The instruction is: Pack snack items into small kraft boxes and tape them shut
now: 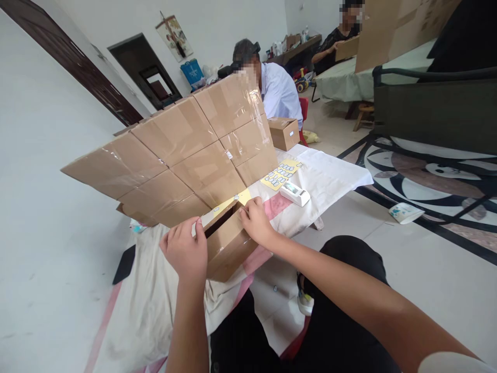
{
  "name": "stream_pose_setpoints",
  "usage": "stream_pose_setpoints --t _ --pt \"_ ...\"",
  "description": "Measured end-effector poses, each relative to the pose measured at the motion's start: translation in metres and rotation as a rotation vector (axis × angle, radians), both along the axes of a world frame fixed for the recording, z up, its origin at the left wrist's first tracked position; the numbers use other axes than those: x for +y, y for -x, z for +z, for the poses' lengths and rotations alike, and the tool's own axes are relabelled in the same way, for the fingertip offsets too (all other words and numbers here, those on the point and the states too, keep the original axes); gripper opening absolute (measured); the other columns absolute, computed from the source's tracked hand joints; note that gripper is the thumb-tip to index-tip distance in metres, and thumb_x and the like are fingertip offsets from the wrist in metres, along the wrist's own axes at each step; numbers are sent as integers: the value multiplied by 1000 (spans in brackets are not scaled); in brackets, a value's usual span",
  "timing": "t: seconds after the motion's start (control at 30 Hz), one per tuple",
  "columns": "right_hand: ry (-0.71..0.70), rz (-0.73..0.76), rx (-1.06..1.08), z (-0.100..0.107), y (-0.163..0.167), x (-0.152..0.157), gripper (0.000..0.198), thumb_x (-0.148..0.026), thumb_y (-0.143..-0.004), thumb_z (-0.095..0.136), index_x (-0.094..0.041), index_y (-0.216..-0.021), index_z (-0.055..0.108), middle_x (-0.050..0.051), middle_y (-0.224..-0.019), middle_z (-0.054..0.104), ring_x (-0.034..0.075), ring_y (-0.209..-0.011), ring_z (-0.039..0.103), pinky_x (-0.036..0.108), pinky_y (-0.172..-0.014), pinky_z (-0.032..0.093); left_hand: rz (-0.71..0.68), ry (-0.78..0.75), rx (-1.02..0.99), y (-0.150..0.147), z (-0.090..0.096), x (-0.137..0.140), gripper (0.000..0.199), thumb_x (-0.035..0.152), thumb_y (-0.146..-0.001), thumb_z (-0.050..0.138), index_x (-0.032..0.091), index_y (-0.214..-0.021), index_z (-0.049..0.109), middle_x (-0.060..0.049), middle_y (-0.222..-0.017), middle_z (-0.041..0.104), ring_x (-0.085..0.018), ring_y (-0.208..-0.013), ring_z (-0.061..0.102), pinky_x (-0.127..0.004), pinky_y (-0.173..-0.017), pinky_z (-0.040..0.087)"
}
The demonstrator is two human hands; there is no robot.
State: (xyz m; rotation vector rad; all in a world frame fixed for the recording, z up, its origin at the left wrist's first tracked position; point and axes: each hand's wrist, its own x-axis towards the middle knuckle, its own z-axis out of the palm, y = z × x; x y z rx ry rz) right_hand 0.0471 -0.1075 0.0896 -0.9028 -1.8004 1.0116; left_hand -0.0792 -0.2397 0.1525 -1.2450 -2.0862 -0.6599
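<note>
Close in front of me, on the cloth-covered table, is a small cardboard box (229,254) with a long dark gap along its top. My left hand (185,246) grips the box's left end, thumb up by the gap and fingers curled. At the right end, my right hand (256,223) is closed on the top edge beside the gap. What lies inside the box is too dark to make out. Behind it, partly covered, are yellow sheets; the one on the right is a sticker sheet (280,175) with several small labels. A white handheld device (295,194) lies nearby.
A tall wall of stacked, taped cardboard boxes (194,150) stands just beyond my hands. Another closed box (284,133) sits at the table's far side, near a person in a pale shirt (281,88). A black flat object (124,264) lies at the left edge of the table.
</note>
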Motion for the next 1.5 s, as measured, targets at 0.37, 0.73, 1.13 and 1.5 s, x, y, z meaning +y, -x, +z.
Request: stream_pose_setpoints --t 0.37,0.73,1.13,1.5 --pt "1 11 -61 0 -1 1 21 -20 -97 50 -25 -81 38 7 -100 43 24 -98 52 45 -100 49 -187 297 117 -19 -19 1 26 23 -103 44 21 -96 69 -3 -92 78 -22 -85 71 -40 -92 40" --pt "13 -9 -117 8 -8 6 27 -20 -88 57 -21 -111 44 12 -120 45 28 -109 56 46 -96 50 -123 296 63 -24 -21 4 25 26 -103 46 23 -97 69 -4 -92 77 -25 -89 69 -41 -89 39" --pt "-120 16 -179 11 -6 6 27 -8 -89 51 -20 -112 52 14 -121 54 31 -113 55 47 -96 50 -290 317 83 -31 -32 -13 30 42 -97 63 22 -118 72 -7 -124 75 -32 -118 65 -47 -100 40" --pt "-91 402 -503 52 5 33 62 -46 -62 91 -21 -114 66 17 -130 62 43 -119 60 51 -92 52 -322 256 187 -32 -45 -22 30 36 -101 61 23 -125 72 -3 -124 75 -29 -111 65 -45 -98 42"
